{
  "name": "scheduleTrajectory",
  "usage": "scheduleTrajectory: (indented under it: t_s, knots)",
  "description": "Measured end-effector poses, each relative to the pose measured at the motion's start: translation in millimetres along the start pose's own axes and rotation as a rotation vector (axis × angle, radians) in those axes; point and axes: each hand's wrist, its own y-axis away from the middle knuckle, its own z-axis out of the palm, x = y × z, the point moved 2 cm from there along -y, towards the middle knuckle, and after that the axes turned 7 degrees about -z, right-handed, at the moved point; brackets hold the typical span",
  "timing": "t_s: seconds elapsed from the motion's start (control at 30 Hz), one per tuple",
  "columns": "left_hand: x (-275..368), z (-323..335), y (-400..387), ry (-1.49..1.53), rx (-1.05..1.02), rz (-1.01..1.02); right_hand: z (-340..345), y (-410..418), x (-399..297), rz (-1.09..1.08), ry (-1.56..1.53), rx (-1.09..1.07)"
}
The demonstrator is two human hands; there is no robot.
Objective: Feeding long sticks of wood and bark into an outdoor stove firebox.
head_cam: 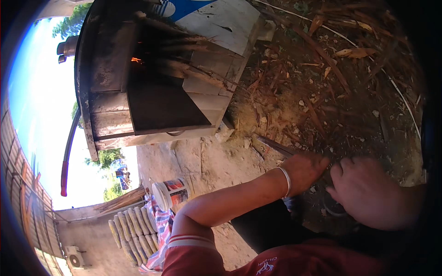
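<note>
My left hand, with a silver bangle at the wrist, is curled low over the littered ground. A narrow dark strip, wood or a tool, juts from it towards the stove and seems to be in its grip. Close beside it is my right hand, blurred and with bent fingers; whether it holds anything is unclear. Ahead stands a tiled stove with a sooty mouth. A small flame burns inside, and pieces of split firewood stick out of the opening.
Bark and wood scraps cover the ground at right, crossed by a pale cord. A red-ended handle projects beside the stove top. Behind my left arm are a white bucket, a striped sheet and stacked filled bags.
</note>
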Motion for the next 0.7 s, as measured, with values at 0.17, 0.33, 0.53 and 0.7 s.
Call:
scheduleTrajectory:
  t_s: [0.17, 0.33, 0.53, 0.7]
  knots:
    - [28.0, 12.9, -23.8, -0.147, 0.072, 0.059, 18.7, 47.0, 4.7, 0.279, -0.315, -0.159]
    - [36.2, 2.2, -21.8, -0.347, 0.113, 0.0, 23.0, 49.6, 10.5, 0.356, -0.386, -0.015]
    - [54.4, -9.5, -17.7, -0.452, 0.1, -0.109, 23.3, 45.9, 14.5, 0.526, -0.626, -0.244]
    - [63.0, -29.6, 2.2, -0.443, 0.024, -0.137, 34.9, 33.2, 19.7, 0.165, -0.75, -0.331]
